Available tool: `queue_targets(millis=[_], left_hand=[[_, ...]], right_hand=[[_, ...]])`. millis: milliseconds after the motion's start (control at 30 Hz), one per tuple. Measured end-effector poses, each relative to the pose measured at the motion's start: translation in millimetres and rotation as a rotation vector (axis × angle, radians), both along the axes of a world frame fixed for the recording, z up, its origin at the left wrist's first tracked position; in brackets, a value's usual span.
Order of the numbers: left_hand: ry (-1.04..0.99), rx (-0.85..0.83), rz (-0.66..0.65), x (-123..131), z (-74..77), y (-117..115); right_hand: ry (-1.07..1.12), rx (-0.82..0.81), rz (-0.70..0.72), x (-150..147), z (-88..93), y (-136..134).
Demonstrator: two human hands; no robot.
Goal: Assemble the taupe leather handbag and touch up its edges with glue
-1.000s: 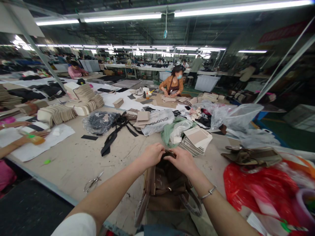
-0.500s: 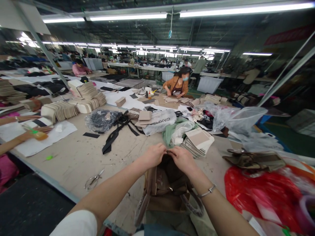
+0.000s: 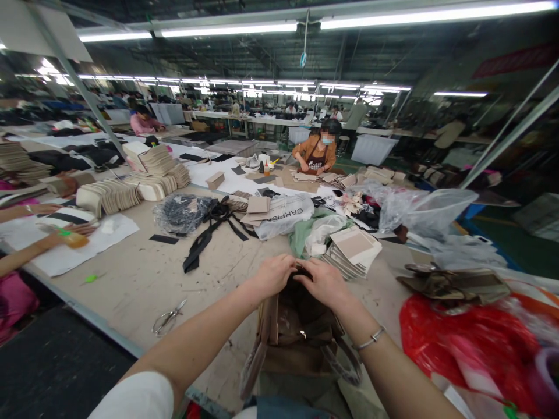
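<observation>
A brown handbag [image 3: 299,359] stands at the table's near edge in front of me, its mouth open toward me. Its handles, which look plastic-wrapped, hang at the near side. My left hand [image 3: 275,274] pinches the far top rim of the bag. Right beside it, my right hand [image 3: 324,281] grips the same rim, fingers over the edge and thumb on the inner side. The fingertips of both hands nearly meet, and the spot between them is mostly hidden. Scissors [image 3: 169,318] lie on the table left of my left forearm.
Beyond my hands lie stacked beige panels [image 3: 349,251], a printed plastic bag [image 3: 286,214] and black straps [image 3: 198,247]. Red plastic [image 3: 463,343] and a brown folded piece [image 3: 454,284] lie right. A co-worker's hand [image 3: 55,238] is at left; another person [image 3: 315,152] sits opposite.
Both hands stay at the bag's far rim. My right thumb has moved a little apart from the fingers. The view has shifted slightly.
</observation>
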State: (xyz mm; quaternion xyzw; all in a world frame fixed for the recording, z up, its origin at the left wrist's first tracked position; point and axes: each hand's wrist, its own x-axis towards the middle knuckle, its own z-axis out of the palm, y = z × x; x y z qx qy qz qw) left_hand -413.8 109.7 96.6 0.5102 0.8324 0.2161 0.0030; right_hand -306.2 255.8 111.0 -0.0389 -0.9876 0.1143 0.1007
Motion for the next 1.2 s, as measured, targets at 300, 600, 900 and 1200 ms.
queue_targets(millis=[300, 600, 900, 1200], left_hand=[[-0.285, 0.180, 0.041, -9, 1.7, -15], [-0.269, -0.086, 0.105, -7, 16.1, -11], [-0.220, -0.053, 0.152, -8, 8.1, -10], [-0.178, -0.034, 0.198, -5, 2.7, -10]], right_hand=[[0.013, -0.040, 0.024, -5, -11.9, 14], [0.078, -0.025, 0.058, -4, -15.1, 16], [0.316, -0.027, 0.190, 0, -6.3, 7], [0.333, 0.008, 0.166, -7, -2.4, -9]])
